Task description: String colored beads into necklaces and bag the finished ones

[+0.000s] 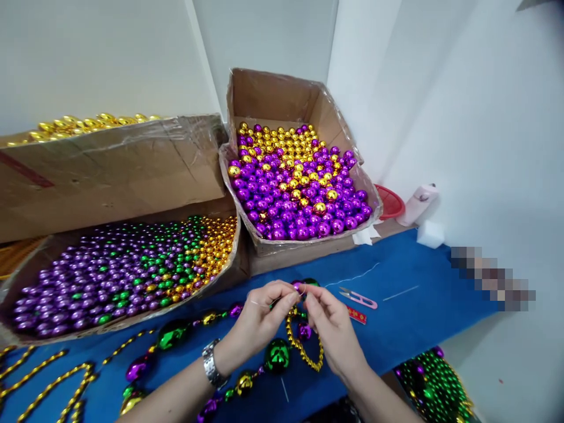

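Across the blue surface (423, 317), widest room at the right, ending at a slanting near edge with green beads (436, 382) beyond; best to work inside that line. Along the back, a firm limit from the cardboard box of purple and gold balls (268, 97) and, farther left, the lower bead box (243, 249); draw rightward or bodyward, not into those rims. Toward the body and out to the left, the long strand of large beads (173, 335), resting on the surface; leave slack there to avoid tugging. Above part of that strand, left hand (264, 314) and right hand (328, 320), almost touching at the fingertips. Just below, a loop of small gold beads (301, 349), easily caught on a thumb. To the right, pink-handled snips (361, 298), tips toward the right hand; allow for them in any wide pull. At the left wrist, a metal watch (212, 364), another likely snag. Smallest of all, the fine thread (259, 304), apparently pinched in each grip, exact hold too tiny to tell; anchor with one pinch, draw evenly with the other.
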Demonstrator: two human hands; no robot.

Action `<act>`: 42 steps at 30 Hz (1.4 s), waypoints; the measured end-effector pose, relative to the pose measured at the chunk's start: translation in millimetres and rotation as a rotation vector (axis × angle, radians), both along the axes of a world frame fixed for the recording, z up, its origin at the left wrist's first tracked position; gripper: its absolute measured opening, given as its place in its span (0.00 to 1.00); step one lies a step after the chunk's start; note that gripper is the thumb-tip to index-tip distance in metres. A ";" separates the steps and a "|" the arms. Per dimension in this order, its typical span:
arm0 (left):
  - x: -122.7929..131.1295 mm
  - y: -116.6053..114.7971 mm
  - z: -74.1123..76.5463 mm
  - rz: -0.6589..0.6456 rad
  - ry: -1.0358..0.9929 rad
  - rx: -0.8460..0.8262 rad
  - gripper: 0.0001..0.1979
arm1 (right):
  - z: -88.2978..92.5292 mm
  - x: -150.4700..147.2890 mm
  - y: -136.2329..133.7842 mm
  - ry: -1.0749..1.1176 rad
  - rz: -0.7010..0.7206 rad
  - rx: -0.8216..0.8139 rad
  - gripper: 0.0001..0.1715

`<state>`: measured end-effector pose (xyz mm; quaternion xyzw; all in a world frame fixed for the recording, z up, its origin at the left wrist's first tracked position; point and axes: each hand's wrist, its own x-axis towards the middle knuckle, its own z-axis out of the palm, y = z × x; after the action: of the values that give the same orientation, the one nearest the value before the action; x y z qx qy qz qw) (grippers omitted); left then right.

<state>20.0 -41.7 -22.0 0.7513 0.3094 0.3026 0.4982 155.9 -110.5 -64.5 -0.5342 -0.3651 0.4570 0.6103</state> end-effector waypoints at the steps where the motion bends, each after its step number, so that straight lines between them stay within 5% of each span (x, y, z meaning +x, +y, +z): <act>1: -1.0 -1.2 -1.1 0.000 0.010 0.011 0.12 | -0.2 -3.9 2.8 0.052 -0.018 0.022 0.13; 7: -7.1 -3.8 -5.5 0.063 -0.025 -0.046 0.11 | 5.4 -10.2 10.4 0.170 -0.040 0.089 0.10; 13: -16.7 -2.7 -18.6 0.189 -0.259 -0.373 0.12 | 7.0 1.8 19.4 0.356 0.022 0.101 0.13; 23: -27.7 8.5 -39.0 0.199 -0.339 -0.720 0.12 | -22.5 -0.3 24.1 0.240 0.095 0.028 0.13; 31: -29.7 9.0 -28.4 0.146 -0.214 -0.471 0.10 | -8.4 3.7 31.5 0.060 0.193 0.051 0.12; 38: -35.4 9.8 -25.6 0.088 -0.152 -0.440 0.10 | -8.7 7.8 43.9 -0.176 0.474 0.135 0.13; 42: -39.3 9.3 -24.5 0.051 -0.163 -0.436 0.10 | -12.6 7.7 50.7 -0.269 0.501 0.121 0.13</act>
<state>-19.3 -32.4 -46.5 0.5912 0.3451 0.3007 0.6641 163.6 -59.8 -77.2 -0.4460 -0.5896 0.4961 0.4554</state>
